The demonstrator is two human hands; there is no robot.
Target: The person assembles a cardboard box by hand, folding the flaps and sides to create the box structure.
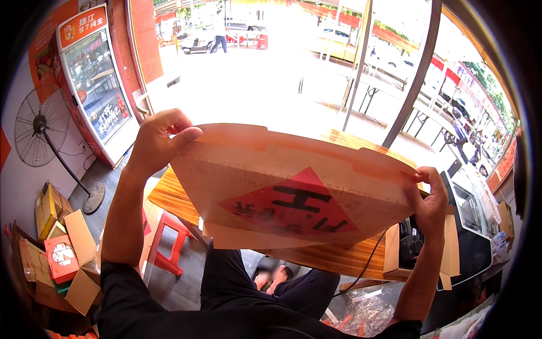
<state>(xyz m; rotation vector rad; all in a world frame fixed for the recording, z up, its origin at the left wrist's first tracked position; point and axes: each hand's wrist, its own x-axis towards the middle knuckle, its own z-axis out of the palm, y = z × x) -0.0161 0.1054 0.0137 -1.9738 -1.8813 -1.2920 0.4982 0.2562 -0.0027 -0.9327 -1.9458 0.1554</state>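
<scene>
A wide cardboard box (243, 186) with a red diamond printed on its face is held up in front of me, tilted over the wooden table (333, 261). At its upper left corner my left hand (164, 141) pinches the edge between thumb and fingers. My right hand (430, 198) grips the right end, its thumb against the face and its fingers curled over the edge. One cardboard flap (271, 240) hangs along the box's lower edge. What is inside or behind the box is hidden. Beside my right wrist, an open carton (450, 248) holds black items.
To the left are a red stool (175, 243), a standing fan (39, 124), a drinks fridge (99, 85) and open cartons (82, 237). Clear plastic wrapping (370, 313) lies below the table. A black cable (370, 260) crosses the table edge. A black machine (468, 226) stands right.
</scene>
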